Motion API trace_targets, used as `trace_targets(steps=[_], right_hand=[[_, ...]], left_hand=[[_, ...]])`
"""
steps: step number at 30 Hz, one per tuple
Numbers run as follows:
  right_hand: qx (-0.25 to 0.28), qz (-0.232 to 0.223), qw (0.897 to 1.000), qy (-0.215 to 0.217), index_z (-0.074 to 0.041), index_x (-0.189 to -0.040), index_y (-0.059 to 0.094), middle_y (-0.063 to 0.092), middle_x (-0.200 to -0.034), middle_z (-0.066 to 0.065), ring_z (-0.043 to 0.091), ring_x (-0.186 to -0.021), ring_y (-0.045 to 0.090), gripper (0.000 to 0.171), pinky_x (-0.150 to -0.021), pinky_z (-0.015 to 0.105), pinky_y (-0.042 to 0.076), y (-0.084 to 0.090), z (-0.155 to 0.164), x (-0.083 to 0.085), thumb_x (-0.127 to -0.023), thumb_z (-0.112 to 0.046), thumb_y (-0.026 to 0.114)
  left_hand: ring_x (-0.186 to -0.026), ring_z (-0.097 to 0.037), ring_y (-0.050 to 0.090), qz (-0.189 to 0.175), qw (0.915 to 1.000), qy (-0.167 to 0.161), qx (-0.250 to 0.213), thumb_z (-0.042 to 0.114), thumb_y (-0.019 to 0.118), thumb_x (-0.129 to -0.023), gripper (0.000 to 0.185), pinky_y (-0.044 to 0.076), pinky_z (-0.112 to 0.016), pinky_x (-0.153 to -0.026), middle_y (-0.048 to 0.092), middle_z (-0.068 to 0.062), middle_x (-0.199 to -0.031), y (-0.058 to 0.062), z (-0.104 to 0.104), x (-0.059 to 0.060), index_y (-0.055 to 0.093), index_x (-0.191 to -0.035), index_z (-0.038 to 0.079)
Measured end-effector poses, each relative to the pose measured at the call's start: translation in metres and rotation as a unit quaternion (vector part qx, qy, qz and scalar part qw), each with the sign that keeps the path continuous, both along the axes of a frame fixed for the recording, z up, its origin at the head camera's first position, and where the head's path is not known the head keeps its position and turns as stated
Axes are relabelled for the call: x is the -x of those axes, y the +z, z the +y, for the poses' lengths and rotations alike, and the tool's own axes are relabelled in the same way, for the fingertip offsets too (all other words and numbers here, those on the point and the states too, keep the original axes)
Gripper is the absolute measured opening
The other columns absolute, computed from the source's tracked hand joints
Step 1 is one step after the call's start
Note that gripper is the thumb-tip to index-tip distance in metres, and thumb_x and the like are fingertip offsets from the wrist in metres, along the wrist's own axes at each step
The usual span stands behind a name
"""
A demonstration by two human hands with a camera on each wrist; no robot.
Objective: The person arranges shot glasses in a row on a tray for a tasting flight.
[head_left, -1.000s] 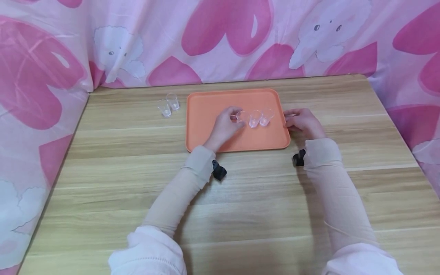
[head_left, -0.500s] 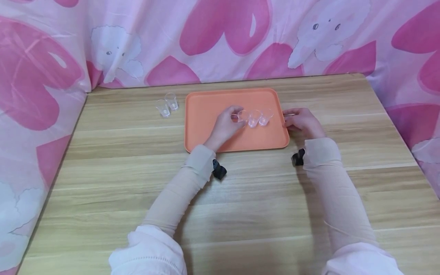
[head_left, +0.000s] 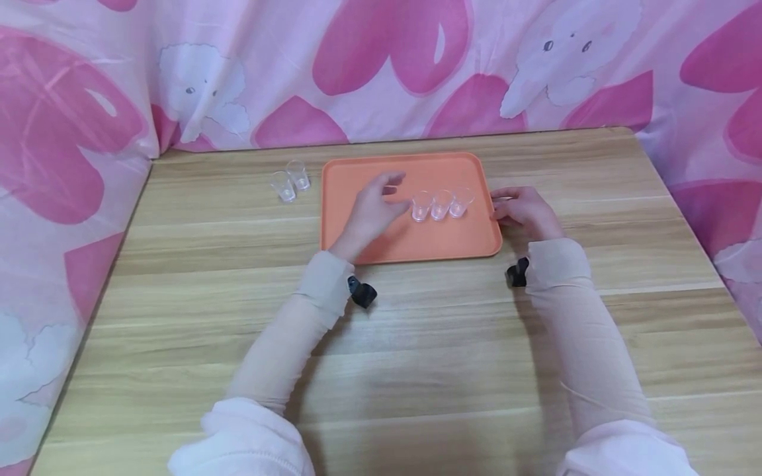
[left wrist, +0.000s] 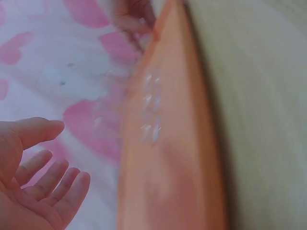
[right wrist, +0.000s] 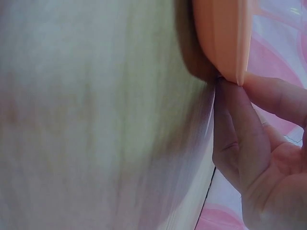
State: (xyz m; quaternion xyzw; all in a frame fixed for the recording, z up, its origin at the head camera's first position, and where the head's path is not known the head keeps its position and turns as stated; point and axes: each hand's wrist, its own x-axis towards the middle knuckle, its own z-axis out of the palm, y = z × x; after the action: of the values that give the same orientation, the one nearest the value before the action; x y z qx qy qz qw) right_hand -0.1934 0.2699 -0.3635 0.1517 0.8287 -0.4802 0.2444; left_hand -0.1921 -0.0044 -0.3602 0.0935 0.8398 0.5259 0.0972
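Note:
Three small clear plastic cups stand in a row on the orange tray (head_left: 363,173): the left cup (head_left: 420,208), the middle cup (head_left: 440,206) and the right cup (head_left: 460,203). Over the tray, just left of the row, my left hand (head_left: 370,213) has thumb and fingers spread apart, holding nothing. The left wrist view shows this hand (left wrist: 43,177) apart from the blurred cups (left wrist: 152,108). My right hand (head_left: 526,210) pinches the tray's right rim. In the right wrist view, the right thumb and fingers (right wrist: 252,129) meet at the tray's edge (right wrist: 225,43).
Two more clear cups, a nearer cup (head_left: 285,188) and a farther cup (head_left: 299,176), stand on the wooden table (head_left: 440,357) left of the tray. A pink patterned cloth (head_left: 387,66) hangs behind the table and along its sides.
My left hand has let go of the left cup in the row and moved a little left, fingers opening. The right hand has stayed at the tray's rim.

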Motion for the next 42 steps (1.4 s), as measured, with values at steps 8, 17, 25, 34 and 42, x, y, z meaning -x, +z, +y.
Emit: trace_targets(steps=[8,17,25,34,42], right_hand=[[-0.004,0.012,1.000,0.007,0.002,-0.143,0.038,0.049,-0.141,0.021,-0.008,-0.077,0.060,0.054,-0.075,0.012,0.054,-0.001,0.001,-0.001,-0.091,-0.005,0.052],[0.004,0.013,1.000,0.003,0.004,-0.141,0.039,0.056,-0.134,0.015,-0.007,-0.076,0.061,0.053,-0.072,0.011,0.054,-0.002,0.002,-0.001,-0.091,-0.004,0.054],[0.013,0.020,1.000,0.000,0.005,-0.141,0.040,0.065,-0.118,0.005,-0.008,-0.075,0.061,0.054,-0.070,0.011,0.054,-0.004,0.003,0.000,-0.089,-0.002,0.055],[0.006,0.017,1.000,0.005,0.004,-0.141,0.040,0.056,-0.135,0.016,-0.009,-0.076,0.060,0.054,-0.071,0.010,0.053,-0.004,0.004,-0.001,-0.090,-0.003,0.055],[0.003,0.009,1.000,0.009,0.004,-0.143,0.037,0.046,-0.143,0.022,-0.009,-0.077,0.060,0.054,-0.074,0.010,0.054,-0.002,0.002,-0.001,-0.092,-0.005,0.053]], left_hand=[[-0.125,-0.032,0.052,0.046,0.9959,0.072,-0.031,0.005,0.064,-0.088,0.048,0.047,-0.037,-0.105,0.054,-0.018,-0.135,0.017,-0.047,0.007,0.050,-0.134,0.000],[-0.121,-0.028,0.055,0.057,0.9824,0.172,-0.046,0.005,0.063,-0.088,0.047,0.048,-0.032,-0.105,0.056,-0.017,-0.132,0.022,-0.106,0.014,0.051,-0.133,0.002],[-0.120,-0.027,0.055,0.045,0.9707,0.234,-0.035,0.007,0.063,-0.088,0.047,0.048,-0.029,-0.103,0.056,-0.014,-0.133,0.023,-0.141,0.014,0.051,-0.133,0.005],[-0.118,-0.025,0.056,0.022,0.9671,0.253,-0.015,0.009,0.063,-0.089,0.047,0.049,-0.028,-0.102,0.054,-0.016,-0.133,0.009,-0.159,0.014,0.051,-0.134,0.007],[-0.120,-0.020,0.053,-0.019,0.9681,0.249,-0.011,0.011,0.062,-0.090,0.051,0.055,-0.019,-0.085,0.051,-0.012,-0.138,-0.001,-0.166,0.015,0.046,-0.138,0.008]])
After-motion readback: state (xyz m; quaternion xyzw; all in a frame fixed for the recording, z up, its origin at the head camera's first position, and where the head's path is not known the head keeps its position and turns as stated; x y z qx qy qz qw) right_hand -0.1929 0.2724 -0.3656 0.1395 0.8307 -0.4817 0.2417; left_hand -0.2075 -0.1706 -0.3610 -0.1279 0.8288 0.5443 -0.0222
